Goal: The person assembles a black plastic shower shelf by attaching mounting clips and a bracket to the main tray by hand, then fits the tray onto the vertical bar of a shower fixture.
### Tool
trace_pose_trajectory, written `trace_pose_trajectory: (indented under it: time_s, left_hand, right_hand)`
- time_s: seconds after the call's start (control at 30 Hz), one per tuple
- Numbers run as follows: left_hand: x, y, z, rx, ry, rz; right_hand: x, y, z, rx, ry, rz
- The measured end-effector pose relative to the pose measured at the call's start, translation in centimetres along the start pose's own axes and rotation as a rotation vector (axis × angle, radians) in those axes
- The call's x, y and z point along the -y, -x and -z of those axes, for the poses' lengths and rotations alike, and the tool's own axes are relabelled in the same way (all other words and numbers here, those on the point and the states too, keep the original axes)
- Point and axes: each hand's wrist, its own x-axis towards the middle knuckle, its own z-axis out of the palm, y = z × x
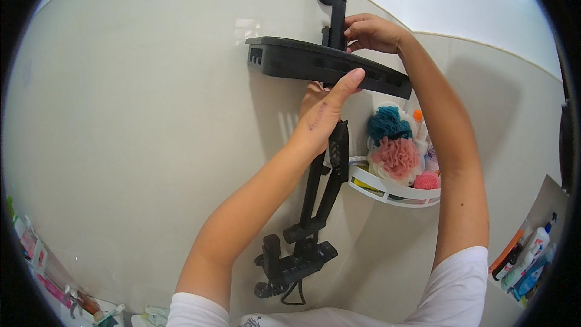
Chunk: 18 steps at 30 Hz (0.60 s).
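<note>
A long black shelf [315, 63] sits across a black shower pole [339, 15] against the beige wall. My left hand [324, 109] grips the shelf from below, its thumb pressed on the front face and its other fingers mostly hidden underneath. Above the shelf, my right hand [375, 33] reaches to the pole's right side. Its fingers are bent inward, with the tips at the pole near a small black bracket [325, 36]; what they pinch is hidden. Below the shelf the pole runs down behind a black hand shower [339, 151] to a black mixer tap [296, 263].
A white corner shelf [393, 197] holds a teal bath puff [389, 124], a pink bath puff [396, 157] and bottles, close to my right forearm. More bottles [532, 251] stand at the lower right. Toiletries [85, 303] lie at the lower left.
</note>
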Motion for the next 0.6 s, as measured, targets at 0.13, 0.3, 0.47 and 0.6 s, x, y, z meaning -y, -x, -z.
trace_pose_trajectory:
  time_s: [0.13,0.3,0.47,0.6]
  left_hand:
    - [0.1,-0.2,0.0,0.028,0.043,-0.013]
    - [0.3,-0.1,-0.2,-0.011,0.018,-0.036]
    - [-0.1,0.4,-0.1,-0.038,-0.055,0.029]
    - [-0.2,0.1,0.1,0.004,-0.013,0.092]
  right_hand:
    - [0.3,0.1,0.1,-0.012,-0.026,-0.015]
    - [1.2,0.1,-0.9,-0.088,0.104,-0.054]
    - [1.6,0.5,-0.6,-0.298,0.207,-0.067]
    - [1.7,1.6,-1.7,-0.382,0.242,-0.127]
